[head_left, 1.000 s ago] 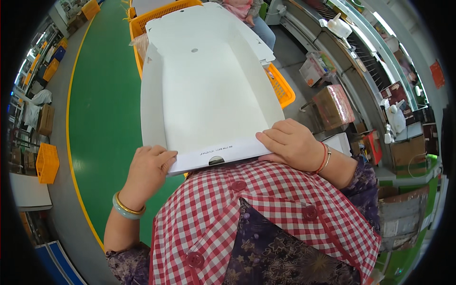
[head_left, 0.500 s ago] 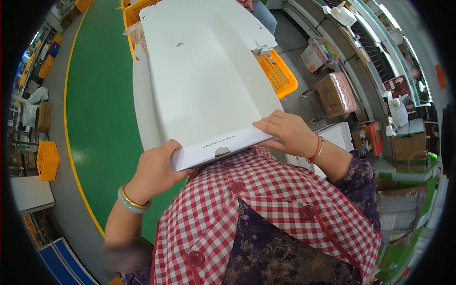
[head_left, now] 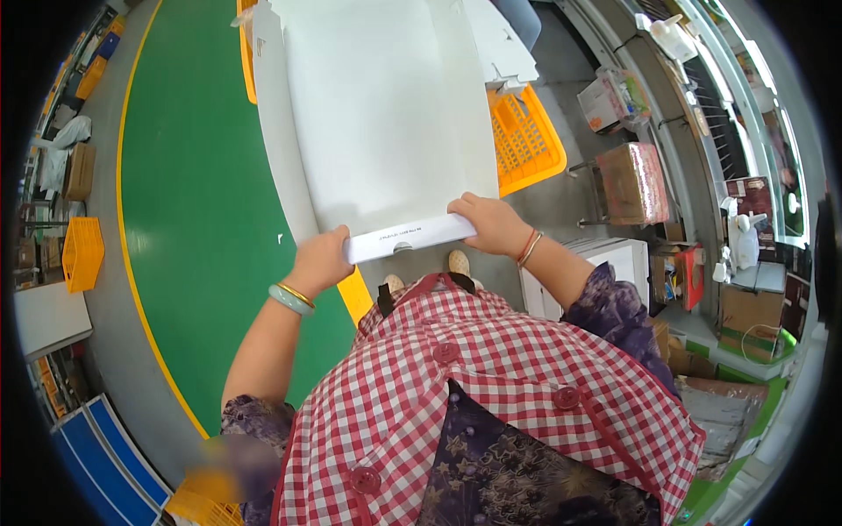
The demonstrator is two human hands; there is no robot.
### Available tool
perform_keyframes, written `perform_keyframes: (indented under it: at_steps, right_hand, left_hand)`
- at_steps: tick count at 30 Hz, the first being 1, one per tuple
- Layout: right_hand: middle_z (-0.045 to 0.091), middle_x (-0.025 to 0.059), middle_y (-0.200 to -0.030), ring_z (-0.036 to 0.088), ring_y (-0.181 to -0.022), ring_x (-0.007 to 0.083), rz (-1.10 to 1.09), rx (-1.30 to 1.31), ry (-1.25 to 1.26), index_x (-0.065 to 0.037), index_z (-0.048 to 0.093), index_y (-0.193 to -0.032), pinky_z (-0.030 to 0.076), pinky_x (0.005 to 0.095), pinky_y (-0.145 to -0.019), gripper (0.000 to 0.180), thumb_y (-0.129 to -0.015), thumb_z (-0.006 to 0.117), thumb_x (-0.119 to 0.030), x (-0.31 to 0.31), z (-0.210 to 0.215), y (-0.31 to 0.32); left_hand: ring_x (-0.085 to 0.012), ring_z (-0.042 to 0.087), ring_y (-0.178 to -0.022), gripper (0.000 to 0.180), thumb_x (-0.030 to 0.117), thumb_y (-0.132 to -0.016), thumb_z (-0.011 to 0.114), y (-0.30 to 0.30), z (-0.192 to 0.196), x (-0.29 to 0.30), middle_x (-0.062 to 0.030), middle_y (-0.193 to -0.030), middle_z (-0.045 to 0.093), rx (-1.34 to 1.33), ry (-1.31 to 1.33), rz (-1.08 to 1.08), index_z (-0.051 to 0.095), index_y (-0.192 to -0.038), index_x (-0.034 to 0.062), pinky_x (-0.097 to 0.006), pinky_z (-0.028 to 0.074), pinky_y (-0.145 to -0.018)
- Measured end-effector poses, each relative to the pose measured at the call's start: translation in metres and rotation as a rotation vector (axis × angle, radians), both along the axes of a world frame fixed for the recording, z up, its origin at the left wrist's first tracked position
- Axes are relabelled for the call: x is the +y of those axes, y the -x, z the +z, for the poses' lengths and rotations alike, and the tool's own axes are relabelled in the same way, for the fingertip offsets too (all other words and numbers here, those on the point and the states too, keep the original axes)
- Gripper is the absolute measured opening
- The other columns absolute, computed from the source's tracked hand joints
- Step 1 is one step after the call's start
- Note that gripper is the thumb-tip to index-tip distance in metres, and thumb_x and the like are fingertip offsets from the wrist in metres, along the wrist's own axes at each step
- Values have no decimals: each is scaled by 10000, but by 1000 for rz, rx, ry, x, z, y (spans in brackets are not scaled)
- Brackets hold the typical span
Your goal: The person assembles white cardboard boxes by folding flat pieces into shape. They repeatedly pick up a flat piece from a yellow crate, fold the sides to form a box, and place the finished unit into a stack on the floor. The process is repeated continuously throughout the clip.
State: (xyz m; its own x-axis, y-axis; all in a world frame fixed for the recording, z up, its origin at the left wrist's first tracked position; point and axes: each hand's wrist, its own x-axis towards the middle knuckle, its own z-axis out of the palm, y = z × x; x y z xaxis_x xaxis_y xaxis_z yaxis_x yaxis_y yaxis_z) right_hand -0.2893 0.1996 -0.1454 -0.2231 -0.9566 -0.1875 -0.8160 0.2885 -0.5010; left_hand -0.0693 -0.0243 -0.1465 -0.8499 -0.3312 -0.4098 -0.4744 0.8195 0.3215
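Observation:
A large white cardboard box (head_left: 386, 131) stretches away from me, its side walls raised and its inside bare. Its near end wall, with a line of print and a small half-round notch, is folded up between my hands. My left hand (head_left: 323, 260) grips the left corner of that wall, fingers wrapped over the edge. At the right corner my right hand (head_left: 491, 225) holds the same wall, thumb and fingers pinching it. The far end of the box runs out of view at the top.
Yellow plastic baskets (head_left: 529, 140) stand beside and under the box. White cartons (head_left: 605, 267) and a taped box (head_left: 633, 184) are at the right, near a cluttered bench. A green floor lane (head_left: 202, 193) runs along the left. Part of another person's leg (head_left: 521, 19) shows at the top.
Both hands have moved away from my body, still holding the box's near wall. The box has shifted farther off, and my feet now show below it.

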Motion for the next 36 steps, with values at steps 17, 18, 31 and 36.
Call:
perform_keyframes:
  at_steps: [17, 18, 31, 36]
  right_hand:
    - [610, 47, -935, 522, -1059, 219, 16, 297, 480, -98, 594, -1041, 304, 464, -1044, 374, -692, 719, -145, 32, -34, 33]
    - [608, 46, -926, 527, -1035, 217, -8, 257, 503, -100, 600, -1031, 308, 465, -1041, 363, -691, 719, -143, 31, -26, 33]
    - [584, 30, -819, 550, -892, 202, 77, 97, 559, -110, 594, -953, 360, 450, -1003, 307, -675, 725, -123, 52, -20, 21]
    - [553, 37, -800, 547, -878, 223, 97, 38, 561, -104, 565, -950, 374, 438, -981, 339, -662, 741, -126, 45, -13, 19]
  left_hand:
    - [-371, 619, -793, 340, 163, -613, 715, 9, -2, 6, -186, -807, 637, -132, -97, 29, 596, -904, 34, -450, 493, -719]
    - [-373, 618, -794, 328, 160, -618, 708, 9, 12, 6, -188, -807, 637, -134, -128, 29, 595, -897, 31, -449, 493, -719]
    - [-325, 623, -844, 431, 273, -652, 750, -10, 14, 42, -143, -887, 645, -37, -88, 103, 578, -987, 63, -425, 491, -741]
    - [-309, 625, -838, 404, 291, -669, 744, 48, 13, 79, -140, -888, 649, 305, -66, -36, 602, -976, 70, -387, 482, -716]
